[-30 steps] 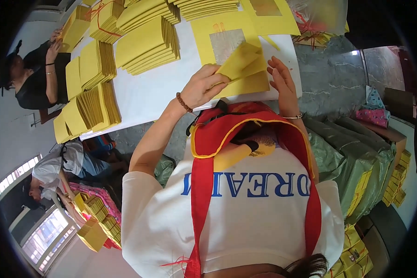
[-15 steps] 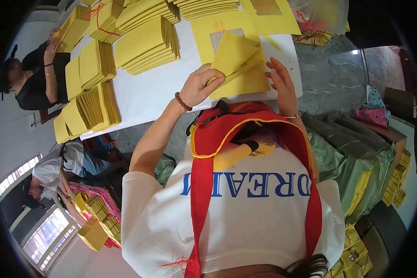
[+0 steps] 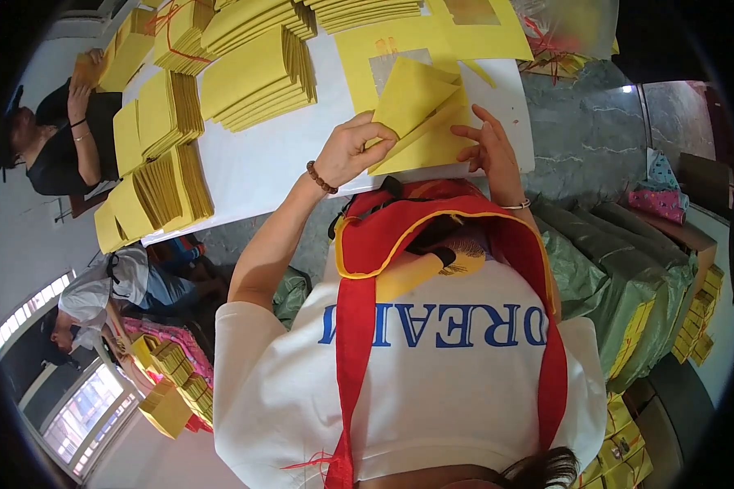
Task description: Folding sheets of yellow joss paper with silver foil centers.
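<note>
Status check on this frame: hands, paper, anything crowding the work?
Left hand pinching folded yellow sheet. Right hand fingertips at its edge. Yellow paper stacks to the left on white table, apart from the work.

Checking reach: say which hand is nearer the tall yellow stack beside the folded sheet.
Left. The left hand sits just right of the stack; the right hand lies farther right, across the folded sheet.
</note>
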`<action>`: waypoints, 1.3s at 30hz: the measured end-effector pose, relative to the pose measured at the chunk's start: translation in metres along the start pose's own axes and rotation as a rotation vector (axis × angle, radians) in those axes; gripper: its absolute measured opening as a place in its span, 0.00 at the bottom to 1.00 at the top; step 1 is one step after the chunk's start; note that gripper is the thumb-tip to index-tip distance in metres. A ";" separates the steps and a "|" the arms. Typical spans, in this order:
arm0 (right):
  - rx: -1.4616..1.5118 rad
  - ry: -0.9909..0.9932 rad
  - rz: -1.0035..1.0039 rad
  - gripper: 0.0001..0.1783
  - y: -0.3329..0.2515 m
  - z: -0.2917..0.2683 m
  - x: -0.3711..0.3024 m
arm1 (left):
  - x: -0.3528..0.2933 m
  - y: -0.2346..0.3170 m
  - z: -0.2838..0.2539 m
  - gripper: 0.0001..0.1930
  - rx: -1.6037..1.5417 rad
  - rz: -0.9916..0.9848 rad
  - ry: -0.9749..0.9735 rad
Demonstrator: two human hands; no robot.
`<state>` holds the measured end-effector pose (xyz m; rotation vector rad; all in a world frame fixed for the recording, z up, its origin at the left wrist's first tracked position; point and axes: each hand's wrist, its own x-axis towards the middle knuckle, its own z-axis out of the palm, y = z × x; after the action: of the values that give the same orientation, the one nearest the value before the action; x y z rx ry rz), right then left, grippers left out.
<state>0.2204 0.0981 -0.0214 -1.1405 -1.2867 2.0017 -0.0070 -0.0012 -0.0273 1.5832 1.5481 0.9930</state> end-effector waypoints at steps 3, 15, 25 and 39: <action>0.007 -0.019 0.010 0.24 0.005 -0.005 0.003 | 0.001 -0.001 0.001 0.04 0.018 0.064 0.003; -0.012 -0.106 -0.003 0.30 0.005 -0.008 0.000 | -0.002 0.010 0.005 0.13 -0.122 -0.206 0.102; 0.195 -0.134 -0.015 0.20 -0.008 0.011 0.018 | 0.001 -0.001 0.010 0.20 -0.093 0.004 0.251; 0.046 -0.166 -0.098 0.18 -0.016 0.013 0.032 | 0.001 0.012 0.005 0.14 -0.021 -0.022 0.074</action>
<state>0.1921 0.1232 -0.0171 -0.8882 -1.3430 2.0764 0.0032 -0.0003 -0.0194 1.5270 1.5965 1.0637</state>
